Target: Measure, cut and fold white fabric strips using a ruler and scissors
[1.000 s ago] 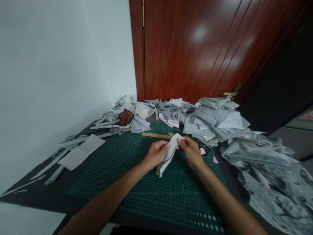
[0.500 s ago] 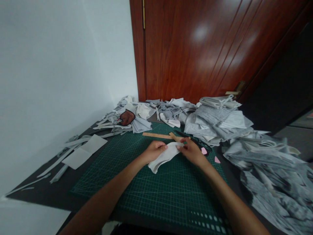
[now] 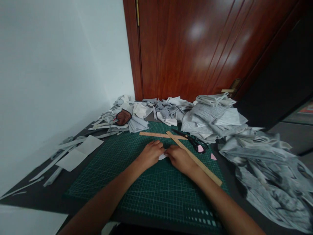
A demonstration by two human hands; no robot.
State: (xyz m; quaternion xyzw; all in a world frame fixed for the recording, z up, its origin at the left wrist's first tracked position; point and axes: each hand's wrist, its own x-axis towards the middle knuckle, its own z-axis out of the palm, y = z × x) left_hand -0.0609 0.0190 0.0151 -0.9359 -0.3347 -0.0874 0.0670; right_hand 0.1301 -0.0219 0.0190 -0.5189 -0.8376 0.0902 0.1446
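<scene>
A small piece of white fabric (image 3: pixel 162 157) is pinched between my two hands over the green cutting mat (image 3: pixel 110 176). Most of it is covered by my fingers. My left hand (image 3: pixel 152 153) is closed on its left side, knuckles up. Close beside it, my right hand (image 3: pixel 179 158) grips the right side. A wooden ruler (image 3: pixel 205 169) slants past my right wrist, and a second ruler (image 3: pixel 153 134) lies crosswise beyond my hands. Black scissors (image 3: pixel 193 140) rest near the rulers, with a pink chalk piece (image 3: pixel 200 148) on their handle and another pink piece (image 3: pixel 213 156) to the right.
Grey fabric (image 3: pixel 212 117) is stacked at the back right, with a crumpled grey heap (image 3: pixel 269 173) nearer me. Scraps (image 3: pixel 168 109) line the back edge. A brown mesh piece (image 3: pixel 123 117) lies at the back left, and a creased white sheet (image 3: pixel 78 153) at left. A door (image 3: pixel 183 49) stands behind.
My hands have come together and turned knuckles up, bunching the fabric that was spread between them. More of the slanting ruler and scissors shows. The view has shifted slightly.
</scene>
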